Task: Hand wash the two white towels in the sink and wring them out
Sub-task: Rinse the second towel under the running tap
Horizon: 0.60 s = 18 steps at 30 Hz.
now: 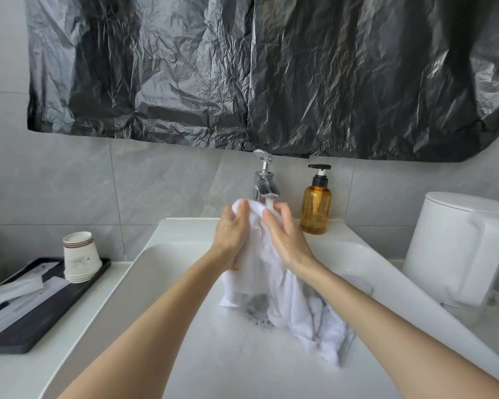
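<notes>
The towel (257, 254) is lifted out of the basin and bunched between two bare hands, its top held right under the spout of the faucet (264, 182), presumably so the water lands on the cloth rather than in the sink (185, 326). The left grip (232, 234) curls its fingers over the upper fold and the right grip (285, 237) clasps the other side, thumb forward, so both are closed on the cloth with the palms facing each other. That pose suits rubbing the fabric against itself. The lower part of the towel hangs down into the basin, where foamy water sits around the drain. A heap of rougher white cloth (329, 318) lies in the bottom of the sink on the right. It may be the second towel, though I cannot tell where one cloth ends and the other begins. An amber pump bottle (316, 203) stands on the sink's back ledge just right of the faucet, within easy reach for soap. On the worktop to the left, well clear of the splashing, a black tray (41, 312) carries stacked paper cups (79, 257). Washing looks to be under way, with wringing not yet begun.
</notes>
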Each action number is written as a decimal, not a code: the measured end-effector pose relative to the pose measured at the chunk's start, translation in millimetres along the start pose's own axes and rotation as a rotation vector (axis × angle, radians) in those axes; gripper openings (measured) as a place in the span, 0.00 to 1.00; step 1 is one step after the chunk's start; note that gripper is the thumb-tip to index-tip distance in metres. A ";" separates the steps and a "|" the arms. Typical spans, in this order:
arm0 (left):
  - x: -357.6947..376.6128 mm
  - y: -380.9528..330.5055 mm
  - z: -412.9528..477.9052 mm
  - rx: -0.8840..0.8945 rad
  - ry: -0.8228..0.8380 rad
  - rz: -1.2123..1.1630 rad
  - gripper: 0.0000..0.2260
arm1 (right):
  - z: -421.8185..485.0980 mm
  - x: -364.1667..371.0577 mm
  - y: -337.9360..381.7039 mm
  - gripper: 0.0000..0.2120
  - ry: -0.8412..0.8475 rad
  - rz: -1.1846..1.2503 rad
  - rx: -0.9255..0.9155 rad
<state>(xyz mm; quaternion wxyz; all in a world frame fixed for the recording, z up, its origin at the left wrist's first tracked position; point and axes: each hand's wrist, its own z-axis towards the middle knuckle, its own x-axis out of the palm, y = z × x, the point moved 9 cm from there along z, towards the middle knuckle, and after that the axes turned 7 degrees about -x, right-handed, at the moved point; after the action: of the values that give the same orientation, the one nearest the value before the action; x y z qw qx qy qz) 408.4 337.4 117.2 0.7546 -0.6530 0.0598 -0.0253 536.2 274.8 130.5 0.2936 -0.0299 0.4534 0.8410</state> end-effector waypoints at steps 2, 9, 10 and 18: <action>8.0 -0.9 -6.8 0.018 -0.019 0.046 0.20 | -4.0 9.5 5.3 0.10 -0.044 0.008 0.034; 21.4 3.2 -12.6 0.097 0.004 0.083 0.25 | -6.3 4.9 3.1 0.20 -0.162 -0.162 0.048; 22.3 3.0 -11.3 0.097 0.008 0.103 0.24 | -2.2 5.4 -2.9 0.22 -0.159 -0.146 0.072; 11.7 -21.2 -9.6 0.281 0.036 0.469 0.21 | 7.3 -5.9 -1.3 0.13 0.209 -0.221 -0.033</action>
<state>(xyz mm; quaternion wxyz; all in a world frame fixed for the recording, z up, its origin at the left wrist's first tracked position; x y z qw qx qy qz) 419.7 323.5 136.2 0.8217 -0.5098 0.2188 0.1305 543.3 278.4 135.6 0.3349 -0.1715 0.4617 0.8033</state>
